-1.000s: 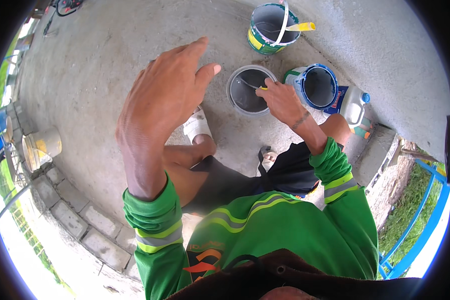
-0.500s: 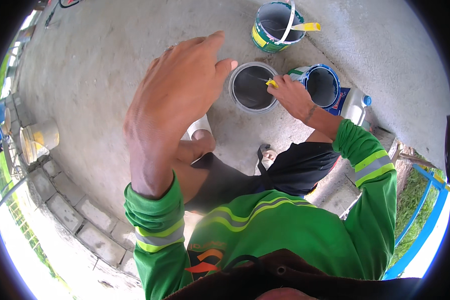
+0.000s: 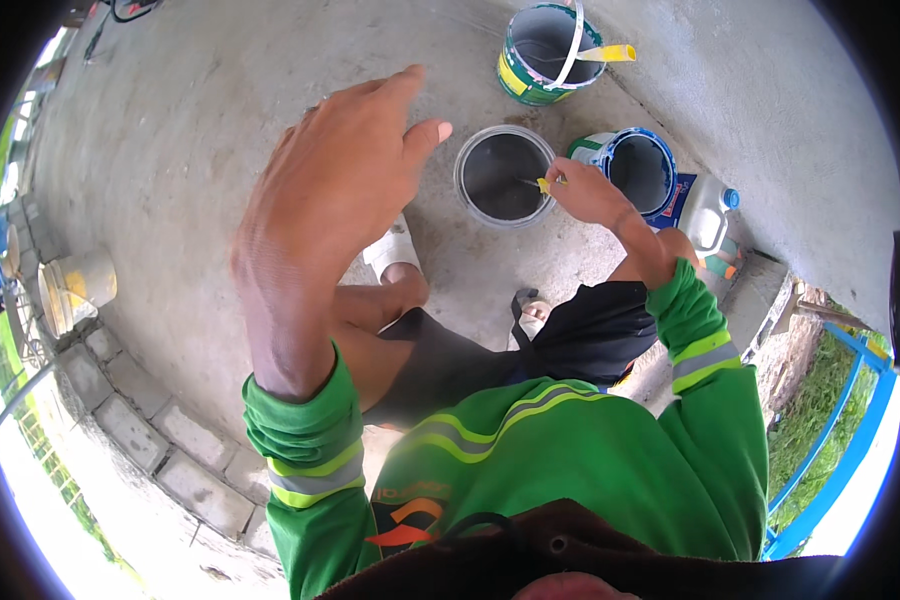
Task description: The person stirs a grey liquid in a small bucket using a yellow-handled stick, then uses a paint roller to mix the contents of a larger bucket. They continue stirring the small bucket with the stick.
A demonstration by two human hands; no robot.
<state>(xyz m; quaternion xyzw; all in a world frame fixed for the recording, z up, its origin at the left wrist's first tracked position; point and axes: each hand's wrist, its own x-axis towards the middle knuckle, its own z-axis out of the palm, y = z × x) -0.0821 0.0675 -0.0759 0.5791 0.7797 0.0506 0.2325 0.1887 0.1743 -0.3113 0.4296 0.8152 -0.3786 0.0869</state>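
My right hand (image 3: pixel 588 190) is closed on a yellow-handled tool (image 3: pixel 543 186) at the right rim of a round bucket (image 3: pixel 460 188). A thin shaft runs from the handle over the dark grey contents (image 3: pixel 497 178); the tool's working end is hidden, so I cannot name its kind. My left hand (image 3: pixel 345 160) is raised close to the camera, left of the bucket. Its fingers are stretched out, with the thumb apart, and nothing shows in it.
Behind the round bucket stands a green-and-yellow bucket (image 3: pixel 522 82) with a yellow-handled tool (image 3: pixel 607 53) across its rim. To the right are a blue-rimmed bucket (image 3: pixel 642 172) and a white jug (image 3: pixel 708 215). A stained bucket (image 3: pixel 88 280) sits far left by a block wall (image 3: pixel 130 435).
My right hand has drawn the yellow-handled tool slightly down toward the bucket's near right side, the right elbow coming inward. My left hand has shifted a little to the left, still open.
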